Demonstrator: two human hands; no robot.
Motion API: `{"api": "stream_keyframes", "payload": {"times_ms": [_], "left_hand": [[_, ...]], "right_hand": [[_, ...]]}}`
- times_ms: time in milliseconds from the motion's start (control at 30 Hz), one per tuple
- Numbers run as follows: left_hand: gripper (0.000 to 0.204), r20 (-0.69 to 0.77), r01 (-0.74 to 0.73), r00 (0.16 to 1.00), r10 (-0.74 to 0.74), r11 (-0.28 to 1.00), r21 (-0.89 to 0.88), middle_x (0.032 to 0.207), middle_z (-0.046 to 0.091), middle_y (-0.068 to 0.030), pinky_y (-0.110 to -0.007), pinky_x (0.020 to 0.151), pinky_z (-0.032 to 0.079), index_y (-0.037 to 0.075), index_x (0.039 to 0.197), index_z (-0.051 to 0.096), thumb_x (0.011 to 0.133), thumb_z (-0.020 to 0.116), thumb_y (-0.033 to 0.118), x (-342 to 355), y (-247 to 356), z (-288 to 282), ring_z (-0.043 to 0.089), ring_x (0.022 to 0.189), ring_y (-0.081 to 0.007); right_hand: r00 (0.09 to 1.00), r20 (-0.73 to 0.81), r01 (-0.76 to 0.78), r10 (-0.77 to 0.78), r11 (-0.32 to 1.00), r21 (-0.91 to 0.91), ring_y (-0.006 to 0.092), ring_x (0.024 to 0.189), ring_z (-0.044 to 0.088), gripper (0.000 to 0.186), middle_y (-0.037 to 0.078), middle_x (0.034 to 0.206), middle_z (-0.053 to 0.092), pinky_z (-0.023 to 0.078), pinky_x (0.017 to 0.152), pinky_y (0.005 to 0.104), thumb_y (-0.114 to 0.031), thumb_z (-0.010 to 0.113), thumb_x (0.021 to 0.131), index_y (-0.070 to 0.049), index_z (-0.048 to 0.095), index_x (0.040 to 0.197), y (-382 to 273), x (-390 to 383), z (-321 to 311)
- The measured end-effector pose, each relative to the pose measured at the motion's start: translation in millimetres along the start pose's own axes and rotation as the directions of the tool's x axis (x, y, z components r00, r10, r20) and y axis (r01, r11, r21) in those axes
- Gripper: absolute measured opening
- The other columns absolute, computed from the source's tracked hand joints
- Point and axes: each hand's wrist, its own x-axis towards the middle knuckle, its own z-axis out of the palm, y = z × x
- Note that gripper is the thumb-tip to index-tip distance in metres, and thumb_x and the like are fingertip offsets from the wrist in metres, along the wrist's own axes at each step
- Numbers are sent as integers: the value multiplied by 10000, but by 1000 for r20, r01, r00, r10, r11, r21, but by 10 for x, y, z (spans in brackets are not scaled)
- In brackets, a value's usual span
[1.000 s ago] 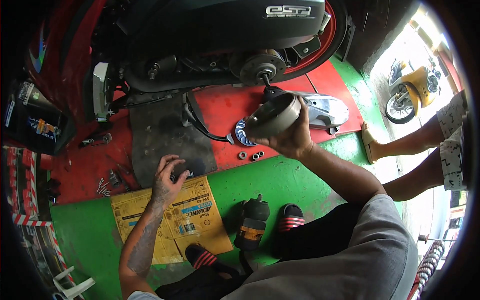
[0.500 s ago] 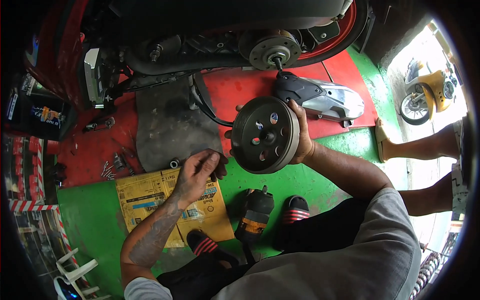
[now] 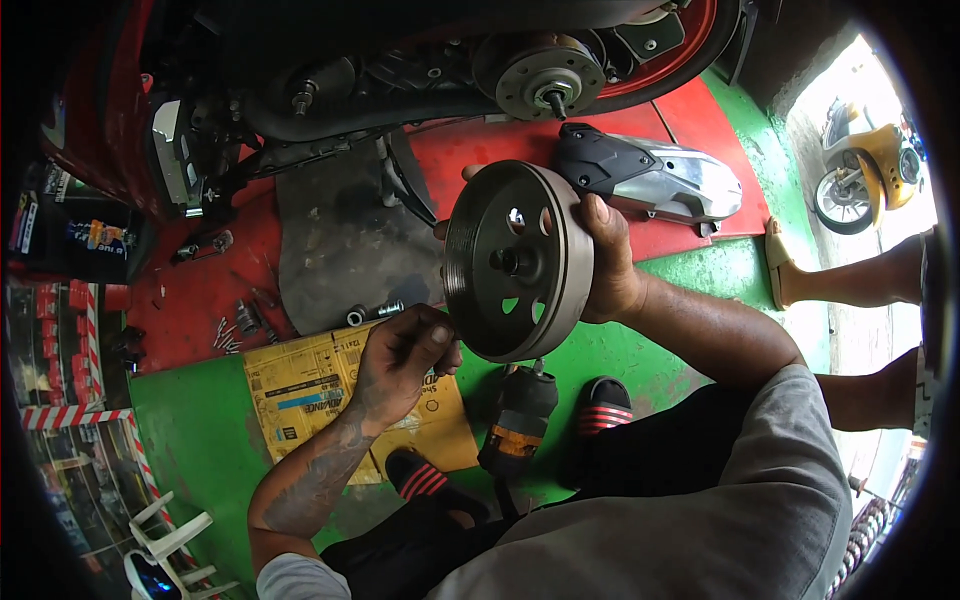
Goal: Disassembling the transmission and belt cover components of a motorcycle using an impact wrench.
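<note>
A dark metal clutch bell (image 3: 510,300), a round cup with a threaded-looking inner wall, holes in its floor and a central hub, is tilted up in front of me. My right hand (image 3: 608,265) grips it from the right, thumb on the rim and fingertips showing behind its far left edge. Close to the lower left rim is my left hand (image 3: 402,362), its fingers curled in and thumb pressed against them; whatever they may hold is hidden. Beyond both hands, the scooter (image 3: 350,75) shows a bare clutch assembly (image 3: 548,85) on its shaft.
A black-and-silver cover (image 3: 660,180) lies on the red mat (image 3: 460,160). Sockets (image 3: 375,312) and bolts (image 3: 228,335) lie further left. Flattened cardboard (image 3: 290,400) and a black power tool (image 3: 518,420) are near my feet. Another person's legs (image 3: 860,275) stand at right.
The clutch bell has turned in my right hand, now showing more of its outer side on the right. My left hand has curled tighter and sits just below its rim.
</note>
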Motion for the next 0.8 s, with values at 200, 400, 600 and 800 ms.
{"api": "stream_keyframes", "payload": {"times_ms": [200, 400, 600, 800], "left_hand": [[176, 2, -21, 1000, 21, 1000, -3, 786, 588, -34, -250, 665, 468, 7, 991, 566, 1026, 479, 155, -74, 33, 24, 548, 725, -96], [277, -147, -175, 972, 182, 983, 59, 1043, 554, -94, -282, 714, 473, 21, 1140, 495, 948, 625, 173, -95, 26, 41, 546, 829, -121], [761, 213, -543, 565, 797, 165, 823, 1338, 328, -177, -431, 918, 461, 99, 1332, 405, 747, 843, 313, 2, 232, -159, 446, 1193, -297], [437, 540, -421, 446, 714, -365, 830, 1089, 658, -54, -425, 863, 530, 76, 1129, 671, 712, 783, 144, -102, 975, -140, 580, 1106, -289]], "right_hand": [[999, 25, 40, -38, 998, -56, 330, 1315, 462, 1152, 275, 1431, 399, 384, 1099, 478, -798, 545, 748, -44, 146, 1522, -64, -18, 152], [999, -1, 52, -53, 995, -82, 335, 1311, 465, 1172, 275, 1435, 390, 387, 1100, 479, -817, 542, 732, -38, 153, 1515, -54, 4, 207], [998, -19, 64, -62, 961, 270, 416, 1361, 371, 1077, 288, 1497, 293, 354, 1101, 553, -907, 290, 748, -142, 272, 1505, -5, 173, 295], [972, 181, -2, -152, 760, 649, 440, 1368, 338, 1064, 259, 1508, 291, 437, 1035, 544, -897, 350, 739, -155, 295, 1498, -16, 237, 616]]}}
